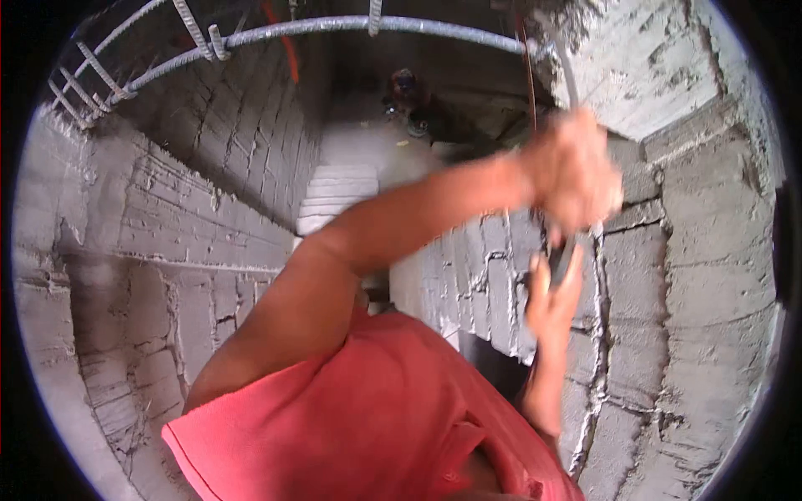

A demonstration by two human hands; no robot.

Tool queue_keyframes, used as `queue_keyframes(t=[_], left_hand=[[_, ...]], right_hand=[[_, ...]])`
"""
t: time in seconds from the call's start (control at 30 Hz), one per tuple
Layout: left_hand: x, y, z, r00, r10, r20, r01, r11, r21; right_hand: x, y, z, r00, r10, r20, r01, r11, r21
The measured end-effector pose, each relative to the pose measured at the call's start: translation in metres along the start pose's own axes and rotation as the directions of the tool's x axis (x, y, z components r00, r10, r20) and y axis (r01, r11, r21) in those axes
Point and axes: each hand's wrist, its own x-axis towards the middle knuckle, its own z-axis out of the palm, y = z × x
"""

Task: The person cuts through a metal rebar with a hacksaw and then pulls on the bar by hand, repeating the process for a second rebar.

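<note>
Seen from the head, a worker's two hands at a block wall (626, 292); the left hand (576, 174), brought across the body on a bent arm, is blurred and looks curled (whether its grip is closed on anything cannot be told); a grey strip (569, 77) runs down from above to the top of this hand; just below, the right hand (551, 302) has its grip closed on a dark object (563, 265), which lies between thumb and fingers, directly beneath the left hand and in front of the wall; its exact form is too blurred to make out.

Surroundings: a curved metal bar (434, 28), crossed by shorter ribbed rods, spans the top; a second block wall (200, 217) slopes away at left; pale stacked slabs (338, 192) lie below, between the walls; farther down, in shadow, another person (405, 88) is near a rounded container (418, 126); the worker's red shirt (359, 409) fills the foreground.
</note>
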Motion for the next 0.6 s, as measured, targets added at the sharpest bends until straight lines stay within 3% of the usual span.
queue_keyframes(t=[0.03, 0.07, 0.13, 0.17, 0.2, 0.23, 0.33, 0.4, 0.47, 0.53, 0.57, 0.6], left_hand=[[-0.006, 0.018, 0.005, 0.998, -0.039, -0.054, 0.036, 0.998, -0.057], [-0.002, 0.019, -0.006, 0.994, -0.105, 0.004, 0.105, 0.986, -0.13], [-0.003, -0.027, 0.009, 0.998, 0.06, -0.012, -0.059, 0.993, 0.101], [0.003, -0.064, 0.005, 0.99, 0.143, 0.018, -0.143, 0.988, 0.051], [0.017, -0.078, -0.004, 0.998, 0.01, 0.067, -0.016, 0.997, 0.08], [0.025, -0.084, -0.004, 0.996, 0.043, 0.072, -0.049, 0.996, 0.079], [0.013, -0.048, -0.004, 0.98, 0.136, 0.149, -0.154, 0.981, 0.118], [-0.002, 0.007, -0.005, 0.998, 0.05, -0.045, -0.053, 0.996, -0.065], [-0.01, 0.023, 0.001, 0.994, -0.113, -0.015, 0.108, 0.98, -0.165], [0.003, -0.033, 0.0, 0.998, 0.057, 0.034, -0.059, 0.997, 0.04], [0.012, -0.058, 0.002, 0.998, 0.058, 0.006, -0.058, 0.998, -0.016], [0.024, -0.074, -0.004, 0.998, -0.053, -0.026, 0.051, 0.997, -0.054]], right_hand=[[-0.02, 0.019, 0.001, 1.0, 0.019, -0.009, -0.019, 1.0, 0.015], [-0.018, 0.016, 0.003, 0.997, -0.071, -0.03, 0.072, 0.997, 0.016], [0.026, -0.003, 0.007, 0.977, -0.205, -0.067, 0.205, 0.979, -0.007], [0.058, 0.004, 0.012, 0.977, -0.205, -0.061, 0.206, 0.979, 0.012], [0.08, -0.015, 0.013, 0.973, -0.218, -0.08, 0.225, 0.97, 0.087], [0.078, -0.025, 0.007, 0.994, -0.097, -0.046, 0.104, 0.975, 0.196], [0.04, -0.018, 0.003, 0.996, -0.077, -0.049, 0.081, 0.994, 0.068], [-0.012, 0.01, -0.002, 0.972, -0.23, -0.053, 0.224, 0.97, -0.099], [-0.021, 0.016, 0.003, 0.981, -0.187, -0.059, 0.187, 0.982, -0.011], [0.034, 0.008, 0.012, 0.994, -0.098, -0.046, 0.1, 0.995, 0.031], [0.059, -0.006, 0.01, 1.0, -0.012, -0.002, 0.012, 0.995, 0.1], [0.075, -0.02, 0.01, 0.994, -0.098, -0.04, 0.103, 0.979, 0.173]])
